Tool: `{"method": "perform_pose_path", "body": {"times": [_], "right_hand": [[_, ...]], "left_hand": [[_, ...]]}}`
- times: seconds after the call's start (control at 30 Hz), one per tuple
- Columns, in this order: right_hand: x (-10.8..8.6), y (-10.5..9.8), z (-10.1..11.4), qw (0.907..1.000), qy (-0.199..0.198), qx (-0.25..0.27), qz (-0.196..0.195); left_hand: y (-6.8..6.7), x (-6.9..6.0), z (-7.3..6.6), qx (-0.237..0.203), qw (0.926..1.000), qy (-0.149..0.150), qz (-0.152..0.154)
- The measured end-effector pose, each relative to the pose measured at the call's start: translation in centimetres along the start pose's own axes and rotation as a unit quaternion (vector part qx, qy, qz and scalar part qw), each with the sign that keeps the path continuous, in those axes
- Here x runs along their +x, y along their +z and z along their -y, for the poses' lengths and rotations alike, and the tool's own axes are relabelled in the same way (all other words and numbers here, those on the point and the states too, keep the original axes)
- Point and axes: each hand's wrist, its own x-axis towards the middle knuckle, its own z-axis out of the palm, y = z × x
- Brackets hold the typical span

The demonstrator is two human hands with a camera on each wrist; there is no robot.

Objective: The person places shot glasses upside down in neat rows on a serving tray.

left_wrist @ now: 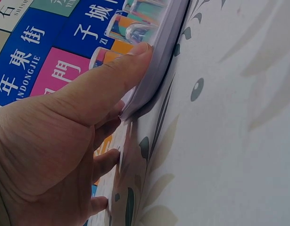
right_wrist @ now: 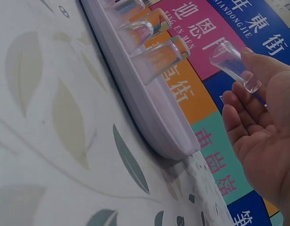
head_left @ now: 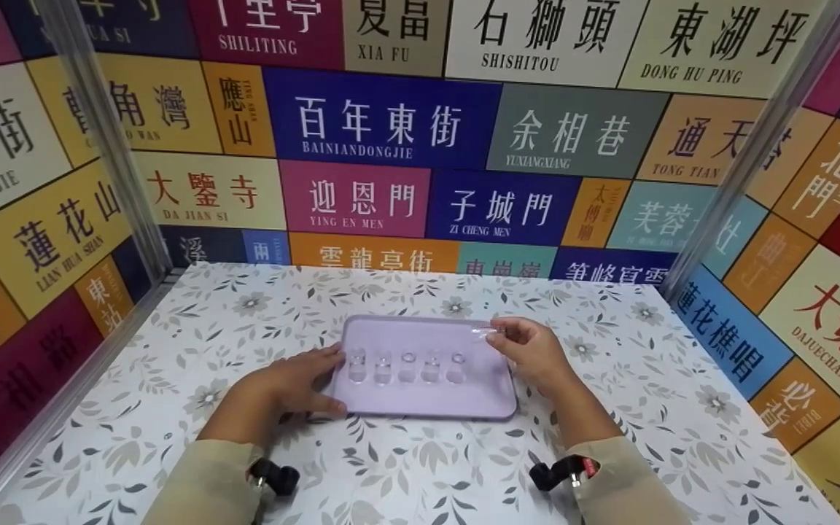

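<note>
A lilac rectangular tray [head_left: 420, 401] lies on the table, with several small clear shot glasses [head_left: 407, 368] standing on it in a row. At the tray's left side, my left hand [head_left: 292, 383] touches the edge, thumb by the near corner and fingers farther up. The left wrist view shows that thumb [left_wrist: 119, 70] laid against the rim, the other fingers loosely bent beside the tray. Over the far right corner, my right hand [head_left: 537, 350] pinches another clear shot glass [right_wrist: 232, 66] between thumb and fingertips. This glass is tilted and apart from the row.
A white tablecloth [head_left: 420, 467] with grey leaves and flowers surrounds the tray. Colourful panels [head_left: 383, 120] with Chinese lettering enclose the back and sides, with metal posts at the corners. Black wrist mounts [head_left: 274, 477] sit on both sleeves.
</note>
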Motion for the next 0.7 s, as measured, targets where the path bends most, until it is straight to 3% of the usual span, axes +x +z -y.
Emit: {"method": "perform_pose_path", "body": {"times": [0.4, 0.7], "right_hand": [[-0.22, -0.15, 0.14, 0.9996, -0.005, 0.029, 0.000], [-0.17, 0.10, -0.10, 0.9991, -0.033, -0.003, 0.026]], "left_hand": [[0.01, 0.00, -0.22, -0.009, 0.9996, -0.025, 0.003], [-0.10, -0.29, -0.42, -0.015, 0.9996, -0.024, 0.002]]}}
